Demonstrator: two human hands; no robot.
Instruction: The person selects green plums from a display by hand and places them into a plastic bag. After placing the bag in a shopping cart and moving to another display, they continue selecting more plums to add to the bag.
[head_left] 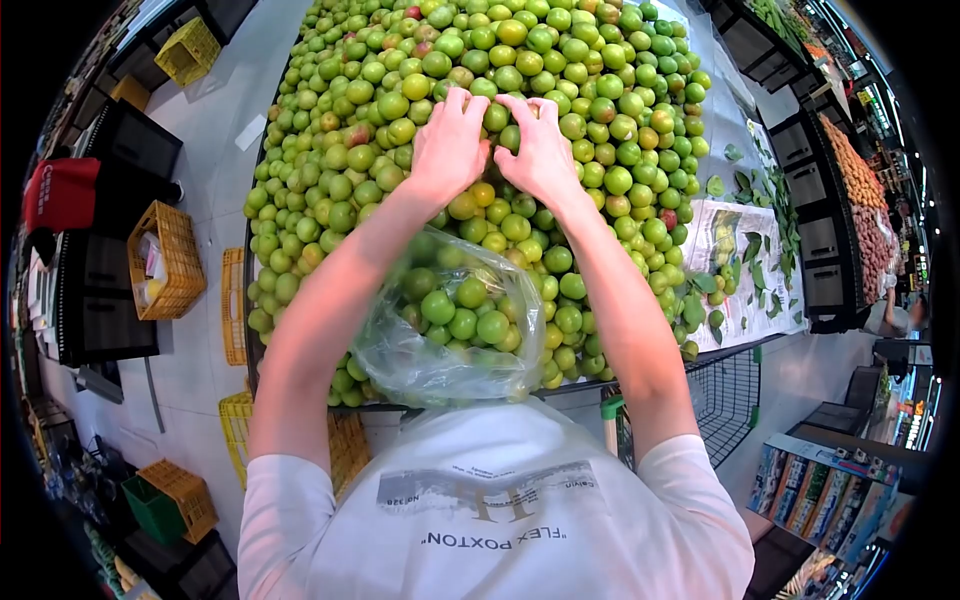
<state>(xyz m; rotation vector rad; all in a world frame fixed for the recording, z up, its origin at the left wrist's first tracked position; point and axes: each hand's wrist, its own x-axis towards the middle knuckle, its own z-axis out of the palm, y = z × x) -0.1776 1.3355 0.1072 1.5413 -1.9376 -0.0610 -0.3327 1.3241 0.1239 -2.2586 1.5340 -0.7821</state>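
Observation:
Both my hands reach forward onto a big heap of green plums [330,200], some tinged yellow or red. My left hand [455,145] rests on the fruit with fingers curled downward; what lies under them is hidden. Beside it, my right hand [540,150] is over the heap with thumb and fingers apart, close to a green plum [510,137] in the gap between the hands. A clear plastic bag [400,345] lies below my forearms at the near edge of the heap, its mouth loose. Several green plums [437,307] show in or through it.
Newspaper [745,295] with loose green leaves [757,275] covers the stand's right side. A wire shopping cart [725,400] stands at the near right. Yellow crates [165,262] sit on the floor at left, near a person in a red top [62,192].

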